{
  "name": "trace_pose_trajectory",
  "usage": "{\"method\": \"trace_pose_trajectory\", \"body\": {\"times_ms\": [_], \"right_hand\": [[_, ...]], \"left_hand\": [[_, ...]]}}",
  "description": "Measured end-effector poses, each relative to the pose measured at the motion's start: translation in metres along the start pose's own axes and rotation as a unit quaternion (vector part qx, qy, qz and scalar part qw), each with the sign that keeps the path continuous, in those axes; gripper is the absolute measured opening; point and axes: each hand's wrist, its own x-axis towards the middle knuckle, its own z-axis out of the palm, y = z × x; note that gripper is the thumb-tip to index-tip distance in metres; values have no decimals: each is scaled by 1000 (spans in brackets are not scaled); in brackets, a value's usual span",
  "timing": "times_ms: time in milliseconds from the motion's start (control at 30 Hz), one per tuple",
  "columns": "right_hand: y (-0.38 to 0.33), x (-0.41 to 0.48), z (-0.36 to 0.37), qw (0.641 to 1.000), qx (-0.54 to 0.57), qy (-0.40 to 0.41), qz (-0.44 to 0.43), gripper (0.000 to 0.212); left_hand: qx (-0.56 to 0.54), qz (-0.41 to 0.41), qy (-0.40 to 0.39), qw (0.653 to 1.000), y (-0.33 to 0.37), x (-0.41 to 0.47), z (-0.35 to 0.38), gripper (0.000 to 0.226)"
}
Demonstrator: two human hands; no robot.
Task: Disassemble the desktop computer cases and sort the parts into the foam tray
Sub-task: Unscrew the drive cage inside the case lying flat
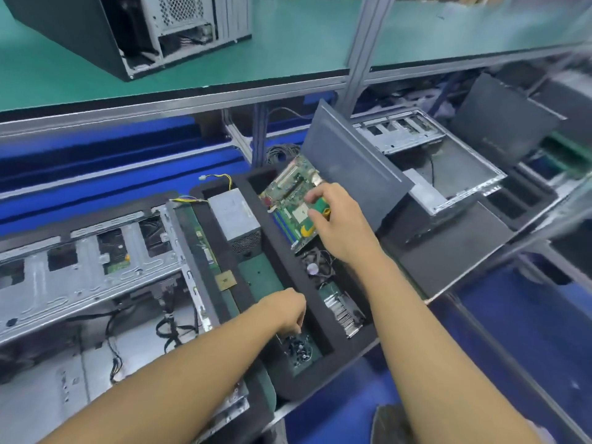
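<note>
A black foam tray (282, 251) lies in the middle, slanted. My right hand (336, 216) grips the green motherboard (290, 190), which rests tilted in the tray's far right compartment. My left hand (285, 310) hovers with fingers pinched over the near compartment of small black screws (299, 347); whether it holds a screw is hidden. A grey power supply (234, 219) sits in the left far compartment, a fan (317, 262) and a finned heatsink (342, 310) in the right ones. An opened metal case (80, 283) lies at left.
A CPU chip (226, 281) lies on the tray's left wall beside a RAM stick (201, 241). A dark side panel (355, 165) leans behind the motherboard. Another stripped case (429, 161) lies at right. A tower case (128, 30) stands on the green upper shelf.
</note>
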Motion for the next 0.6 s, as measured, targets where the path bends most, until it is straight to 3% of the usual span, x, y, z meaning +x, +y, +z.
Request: {"method": "trace_pose_trajectory", "body": {"times_ms": [167,267,433,600], "right_hand": [[-2,1,-1,1000,20,10,-10,15],[-12,9,-1,999,30,17,-12,14],[-56,33,7,981,174,82,-24,29],[-115,59,35,961,231,123,-89,26]], "left_hand": [[53,-23,-7,998,-1,-1,-14,8],[17,-29,24,999,-7,-12,-33,15],[-93,-38,148,984,-43,-60,-81,24],[-114,-70,286,949,-89,-126,-93,25]]}}
